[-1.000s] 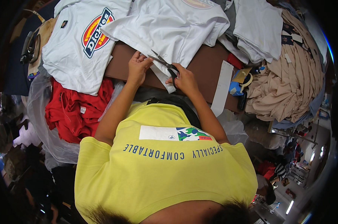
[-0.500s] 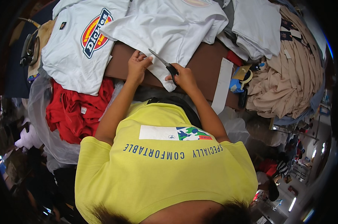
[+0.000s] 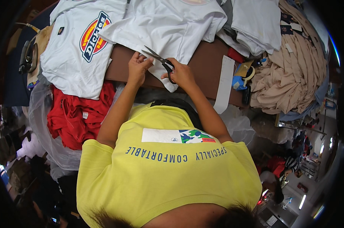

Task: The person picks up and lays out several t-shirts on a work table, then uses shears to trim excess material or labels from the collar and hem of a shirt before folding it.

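Note:
A plain white T-shirt (image 3: pixel 168 28) lies spread over the brown table, with one part hanging past its near edge. My left hand (image 3: pixel 138 70) is closed in a pinch at the shirt's edge, thumb against fingers, on a bit of the white fabric. In my right hand (image 3: pixel 182 76) is a pair of scissors (image 3: pixel 165 62) with black handles, my fingers through the loops. Its blades are parted and point up and left, just above my left fingertips and over the shirt.
A white T-shirt with a round printed badge (image 3: pixel 71 57) lies at left, above a red garment heap (image 3: pixel 80 114). Folded white garments (image 3: pixel 255 26) and a beige cloth pile (image 3: pixel 293 72) are at right. A white strip (image 3: pixel 224 83), tape roll (image 3: pixel 249 75) and iron (image 3: pixel 27 57) lie around.
The scissors have shifted a little left and up toward my left hand, and their blades have spread apart. My left hand keeps its pinch at nearly the same spot.

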